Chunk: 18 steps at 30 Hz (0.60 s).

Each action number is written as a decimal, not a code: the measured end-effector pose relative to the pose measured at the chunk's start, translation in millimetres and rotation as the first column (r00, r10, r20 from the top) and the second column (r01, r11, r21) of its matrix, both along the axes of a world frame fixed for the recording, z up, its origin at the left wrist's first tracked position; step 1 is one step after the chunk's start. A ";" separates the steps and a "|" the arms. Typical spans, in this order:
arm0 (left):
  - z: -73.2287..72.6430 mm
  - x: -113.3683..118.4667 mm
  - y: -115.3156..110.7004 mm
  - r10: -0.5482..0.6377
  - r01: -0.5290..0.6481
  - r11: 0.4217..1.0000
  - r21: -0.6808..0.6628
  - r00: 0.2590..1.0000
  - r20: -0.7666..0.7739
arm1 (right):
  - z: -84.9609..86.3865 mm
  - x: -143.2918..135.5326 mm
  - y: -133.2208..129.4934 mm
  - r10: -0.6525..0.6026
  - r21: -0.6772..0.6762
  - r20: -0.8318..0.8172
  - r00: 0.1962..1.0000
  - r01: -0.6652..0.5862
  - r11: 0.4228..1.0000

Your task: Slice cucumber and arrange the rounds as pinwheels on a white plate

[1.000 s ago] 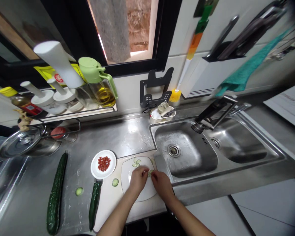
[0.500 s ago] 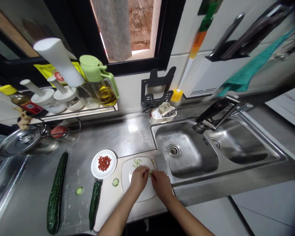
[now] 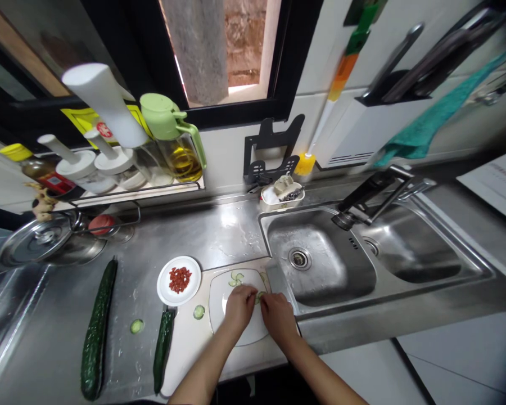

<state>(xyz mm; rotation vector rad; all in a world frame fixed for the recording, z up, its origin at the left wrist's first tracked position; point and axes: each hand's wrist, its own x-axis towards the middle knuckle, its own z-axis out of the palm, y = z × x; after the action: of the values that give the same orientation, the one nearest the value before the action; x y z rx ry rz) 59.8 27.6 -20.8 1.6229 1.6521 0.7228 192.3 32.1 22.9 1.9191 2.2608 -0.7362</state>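
Note:
Over a white square plate (image 3: 240, 336) on the cutting board, my left hand (image 3: 241, 306) and my right hand (image 3: 278, 316) come close together, fingertips pinched. Between them shows a thin green-edged cucumber slice (image 3: 258, 297); both hands seem to grip it, though the fingers partly cover it. Further up the plate, cut cucumber pieces (image 3: 236, 278) lie in a fan. A single cucumber slice (image 3: 199, 312) rests on the board, left of the plate. A cut length of cucumber (image 3: 163, 350) lies along the board's left edge.
A small white dish (image 3: 162, 284) holds red bits. On the steel counter lie a whole cucumber (image 3: 98, 332) and a cucumber round (image 3: 136, 326). The double sink (image 3: 341, 270) is to the right, with its faucet (image 3: 365, 202). Seasoning jars and a green-topped oil bottle (image 3: 172, 140) stand on a shelf.
Almost nothing differs. The whole view has shifted slightly, and both hands keep their pinched pose over the plate.

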 end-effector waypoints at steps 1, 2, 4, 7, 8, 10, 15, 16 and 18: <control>-0.2 -0.1 0.0 -0.008 0.008 1.000 0.006 1.000 -0.004 | -0.3 -0.1 -0.3 0.003 0.003 0.004 1.000 -0.003 1.000; -0.6 -0.2 -0.1 -0.017 0.017 1.000 0.013 1.000 -0.008 | -0.8 -0.3 -0.6 0.006 0.009 0.011 1.000 -0.006 1.000; -1.6 -0.4 -0.5 -0.030 0.030 0.999 0.027 0.999 -0.015 | -2.3 -0.7 -1.3 0.018 0.035 0.023 1.000 -0.019 0.999; -3.5 -0.7 -1.3 -0.027 0.028 0.999 0.045 0.999 -0.022 | -4.8 -0.8 -2.8 0.027 0.079 0.039 0.999 -0.030 0.996; -4.1 -0.9 -1.6 -0.026 0.028 0.998 0.050 0.999 -0.023 | -5.7 -0.5 -3.5 0.029 0.087 0.045 0.999 -0.033 0.996; -4.9 -1.4 -2.0 -0.030 0.032 0.998 0.055 0.999 -0.030 | -7.3 0.5 -5.1 0.037 0.092 0.053 0.998 -0.042 0.995; -4.2 -1.9 -0.9 -0.063 0.067 0.997 0.050 0.995 -0.072 | -10.4 5.6 -10.2 0.086 0.122 0.053 0.995 -0.092 0.988; -3.4 -1.7 -0.5 -0.070 0.074 0.996 0.051 0.994 -0.078 | -10.2 6.8 -11.0 0.098 0.130 0.044 0.994 -0.103 0.986; -0.8 -1.6 -0.3 -0.076 0.081 0.995 0.060 0.994 -0.073 | -9.1 9.9 -12.1 0.114 0.145 0.010 0.993 -0.114 0.983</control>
<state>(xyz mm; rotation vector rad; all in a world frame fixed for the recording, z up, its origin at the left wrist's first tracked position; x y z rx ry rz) 58.2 27.4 -21.7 1.7656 1.6194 0.6914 202.2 20.0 13.9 1.8272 2.4621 -0.5695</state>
